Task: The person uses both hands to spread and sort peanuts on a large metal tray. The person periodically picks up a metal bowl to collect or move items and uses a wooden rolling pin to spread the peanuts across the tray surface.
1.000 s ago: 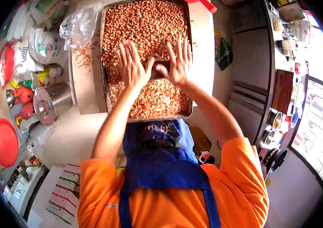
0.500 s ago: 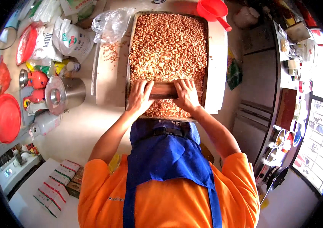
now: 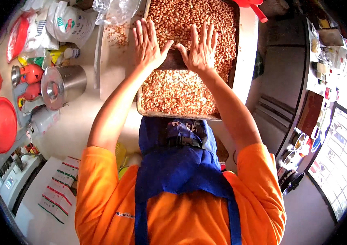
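Note:
Reddish-brown shelled peanuts (image 3: 179,92) fill a large rectangular tray (image 3: 139,105) in front of me. Across the peanuts lies a dark brown wooden block (image 3: 172,62), mostly covered by my palms. My left hand (image 3: 149,52) is flat at the block's left end, with fingers stretched forward over the tray's left edge. My right hand (image 3: 200,52) presses flat at the other end, its fingers spread and pointing away. Both thumbs angle inward above the block. Nearer to me, the peanuts look paler and more broken than those beyond my hands.
The tray rests on a light table (image 3: 114,61) with loose bits at its left. Crumpled clear plastic (image 3: 116,11) lies at the far left, a red dipper (image 3: 259,13) at the far right. A steel pot (image 3: 73,83) and red basin (image 3: 2,124) stand left; a dark cabinet (image 3: 282,77), right.
Both hands have moved forward over the tray with the wooden block. Their fingers, curled over the block before, are now stretched out. More of the near peanuts show.

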The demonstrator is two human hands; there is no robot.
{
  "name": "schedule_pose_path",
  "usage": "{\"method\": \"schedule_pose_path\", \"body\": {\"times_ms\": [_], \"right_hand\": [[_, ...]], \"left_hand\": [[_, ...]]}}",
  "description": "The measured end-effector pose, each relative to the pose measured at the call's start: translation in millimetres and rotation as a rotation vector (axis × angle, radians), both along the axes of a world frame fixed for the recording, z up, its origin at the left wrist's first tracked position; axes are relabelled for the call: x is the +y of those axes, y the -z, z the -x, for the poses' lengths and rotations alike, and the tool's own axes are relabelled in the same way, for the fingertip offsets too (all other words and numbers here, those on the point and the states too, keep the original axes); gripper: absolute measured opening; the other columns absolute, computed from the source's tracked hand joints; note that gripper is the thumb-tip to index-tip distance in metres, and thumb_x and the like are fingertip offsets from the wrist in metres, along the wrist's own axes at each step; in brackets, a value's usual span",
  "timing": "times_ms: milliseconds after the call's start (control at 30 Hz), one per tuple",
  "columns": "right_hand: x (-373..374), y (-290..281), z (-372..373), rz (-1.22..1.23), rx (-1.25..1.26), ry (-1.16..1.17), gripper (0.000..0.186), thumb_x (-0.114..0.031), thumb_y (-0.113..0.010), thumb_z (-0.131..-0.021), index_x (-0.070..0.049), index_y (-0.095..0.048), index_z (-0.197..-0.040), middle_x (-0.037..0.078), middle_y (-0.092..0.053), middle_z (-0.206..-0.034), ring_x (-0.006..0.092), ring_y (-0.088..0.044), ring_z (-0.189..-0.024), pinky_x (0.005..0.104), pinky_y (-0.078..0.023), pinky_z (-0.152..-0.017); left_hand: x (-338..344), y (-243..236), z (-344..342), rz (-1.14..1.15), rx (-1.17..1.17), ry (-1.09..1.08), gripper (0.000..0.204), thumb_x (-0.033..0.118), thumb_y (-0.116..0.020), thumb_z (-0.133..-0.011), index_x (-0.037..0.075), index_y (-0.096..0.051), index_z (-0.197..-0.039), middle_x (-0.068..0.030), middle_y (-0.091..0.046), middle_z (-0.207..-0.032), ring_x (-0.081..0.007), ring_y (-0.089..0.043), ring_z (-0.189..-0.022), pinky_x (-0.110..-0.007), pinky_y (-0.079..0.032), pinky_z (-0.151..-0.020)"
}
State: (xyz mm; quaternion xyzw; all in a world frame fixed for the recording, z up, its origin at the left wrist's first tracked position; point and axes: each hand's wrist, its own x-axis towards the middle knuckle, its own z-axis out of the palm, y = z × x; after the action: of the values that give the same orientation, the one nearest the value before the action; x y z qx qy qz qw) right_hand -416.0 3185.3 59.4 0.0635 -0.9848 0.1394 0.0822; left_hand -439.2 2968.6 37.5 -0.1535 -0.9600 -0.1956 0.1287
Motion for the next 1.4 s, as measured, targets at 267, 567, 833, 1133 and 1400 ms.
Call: {"method": "schedule_pose_path", "body": {"times_ms": [267, 567, 833, 1133, 1400], "right_hand": [[13, 10, -133, -0.002, -0.096, -0.045, 0.106, -0.079, -0.046, -0.104, 0.001, -0.036, -0.172, 0.029, -0.027, -0.181, 0.0514, -0.015, -0.169, 0.0657, -0.008, -0.137], [84, 21, -191, 0.248, 0.024, -0.038, 0.063, -0.024, -0.082, -0.093, -0.003, -0.061, -0.149, 0.020, -0.062, -0.149, 0.0426, -0.057, -0.138, 0.0566, -0.045, -0.114], [52, 53, -154, 0.319, -0.214, -0.468, 0.087, -0.050, -0.074, -0.101, 0.000, -0.044, -0.166, 0.026, -0.046, -0.168, 0.0467, -0.039, -0.158, 0.0617, -0.032, -0.131], [-22, 63, -129, 0.232, -0.382, -0.747, 0.082, -0.059, -0.061, -0.108, -0.008, -0.043, -0.169, 0.019, -0.040, -0.175, 0.0428, -0.032, -0.162, 0.0566, -0.028, -0.136], [-14, 23, -168, 0.448, -0.252, -0.864, 0.055, -0.042, -0.068, -0.107, -0.006, -0.069, -0.148, 0.019, -0.062, -0.158, 0.0392, -0.046, -0.157, 0.0546, -0.037, -0.131]], "left_hand": [[0, -2, -127, 0.048, -0.097, 0.146, 0.125, 0.085, -0.057, -0.096, 0.000, -0.016, -0.178, -0.0332, -0.015, -0.182, -0.0516, -0.011, -0.170, -0.067, -0.006, -0.137], [-12, -6, -75, 0.112, -0.113, 0.267, 0.104, 0.072, -0.059, -0.104, 0.019, -0.016, -0.181, -0.0229, -0.005, -0.187, -0.0445, -0.003, -0.173, -0.065, -0.001, -0.138], [-9, 4, -47, 0.092, -0.148, 0.321, 0.107, 0.073, -0.061, -0.102, 0.018, -0.014, -0.181, -0.0235, -0.004, -0.187, -0.0415, 0.003, -0.173, -0.062, 0.002, -0.138], [-7, 14, -42, 0.087, -0.098, 0.314, 0.114, 0.079, -0.064, -0.097, 0.015, -0.019, -0.180, -0.0247, -0.007, -0.186, -0.0412, -0.002, -0.173, -0.062, -0.002, -0.139], [-19, 9, -71, 0.004, -0.125, 0.353, 0.086, 0.069, -0.069, -0.099, 0.033, -0.043, -0.173, -0.0126, -0.001, -0.189, -0.0436, 0.008, -0.173, -0.068, 0.004, -0.136]]}}
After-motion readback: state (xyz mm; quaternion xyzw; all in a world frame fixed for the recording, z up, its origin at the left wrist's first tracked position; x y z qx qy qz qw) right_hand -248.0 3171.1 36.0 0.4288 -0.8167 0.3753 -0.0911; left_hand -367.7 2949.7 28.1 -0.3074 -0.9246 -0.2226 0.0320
